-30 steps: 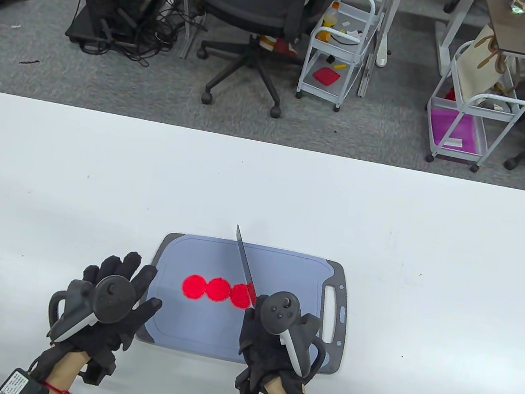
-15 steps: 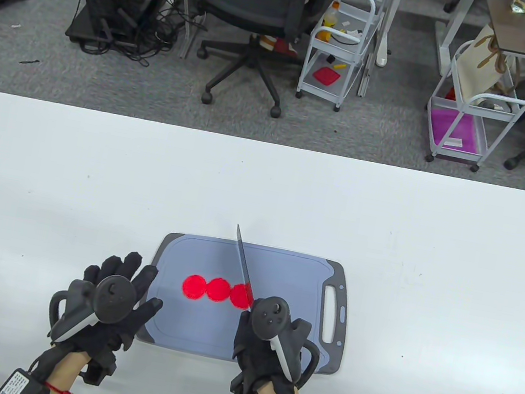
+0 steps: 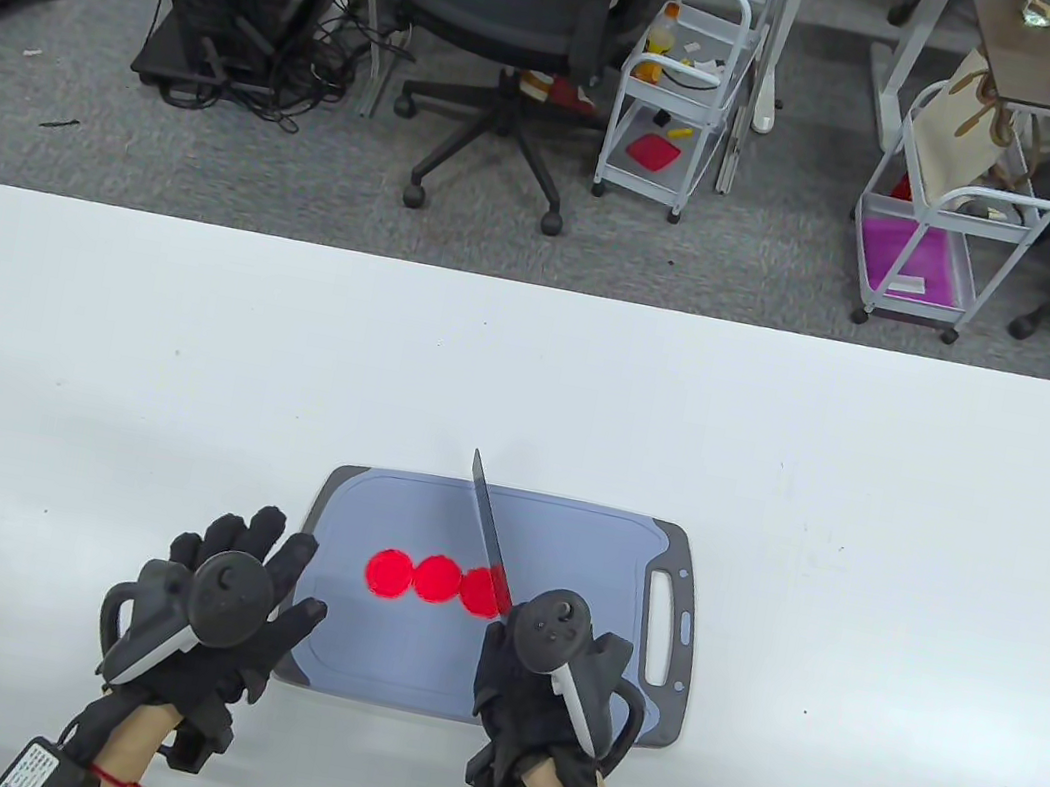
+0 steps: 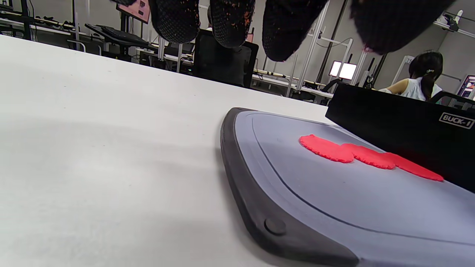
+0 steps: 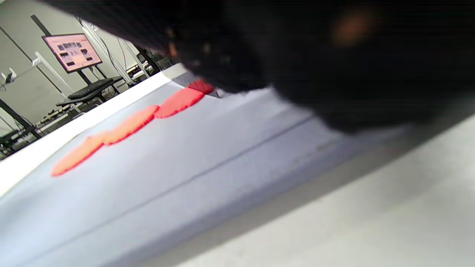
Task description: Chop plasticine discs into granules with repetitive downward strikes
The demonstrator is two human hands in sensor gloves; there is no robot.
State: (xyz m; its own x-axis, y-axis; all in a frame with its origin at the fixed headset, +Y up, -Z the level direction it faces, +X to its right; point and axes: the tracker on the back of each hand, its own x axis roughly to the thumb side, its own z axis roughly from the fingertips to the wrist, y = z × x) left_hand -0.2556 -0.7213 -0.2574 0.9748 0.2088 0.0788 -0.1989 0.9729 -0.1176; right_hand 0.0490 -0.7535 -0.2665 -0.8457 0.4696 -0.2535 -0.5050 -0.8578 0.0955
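Note:
Three flat red plasticine discs [image 3: 436,581] lie in a touching row on a grey cutting board [image 3: 579,545]. They also show in the left wrist view [image 4: 367,155] and in the right wrist view [image 5: 130,126]. My right hand [image 3: 535,680] grips the handle of a knife [image 3: 488,519]. Its blade points away from me and lies over the rightmost disc. The blade shows as a dark slab in the left wrist view [image 4: 400,129]. My left hand [image 3: 229,605] rests with fingers spread at the board's near left corner and holds nothing.
The board lies near the front edge of a white table [image 3: 187,354]; its handle slot [image 3: 658,630] is on the right. Beyond the table's far edge stand an office chair [image 3: 507,35] and two white carts [image 3: 676,85].
My right hand with the knife dipped slightly left and came back slightly right; the blade stays over the rightmost disc. The left hand and the discs have not moved.

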